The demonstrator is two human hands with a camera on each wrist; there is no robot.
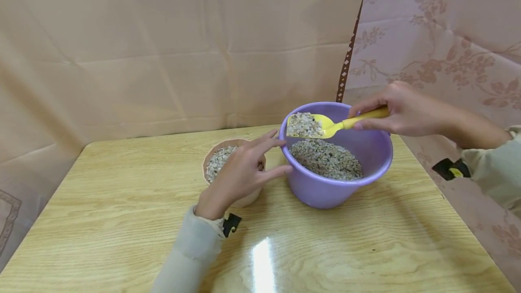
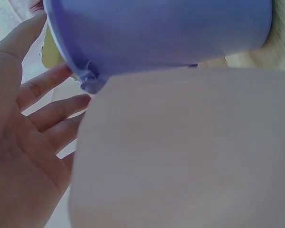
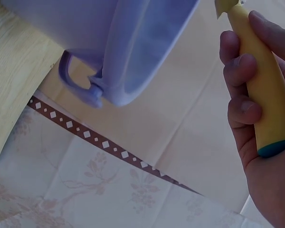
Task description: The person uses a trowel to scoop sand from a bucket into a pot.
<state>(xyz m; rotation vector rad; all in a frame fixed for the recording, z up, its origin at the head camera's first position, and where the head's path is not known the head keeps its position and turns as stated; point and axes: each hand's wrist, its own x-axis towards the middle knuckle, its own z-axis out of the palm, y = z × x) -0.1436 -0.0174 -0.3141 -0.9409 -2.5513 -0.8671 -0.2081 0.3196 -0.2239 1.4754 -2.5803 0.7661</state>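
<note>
Yellow plastic scoop (image 1: 335,127) with a rounded handle is right of centre in my head view, loaded with pale loose gravel (image 1: 304,125) above the round purple plastic bucket (image 1: 325,192); I'd judge it light and stiff but blade-heavy, spilling if tilted, best held by that handle. My right hand (image 1: 407,111) has fingers wrapped tight round it; my left hand (image 1: 240,171) has fingers spread apart, tips just touching the bucket's left rim, not clamped.

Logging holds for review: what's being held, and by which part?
The right grip holds the yellow scoop by its handle; the left grip touches the purple bucket's rim.
</note>
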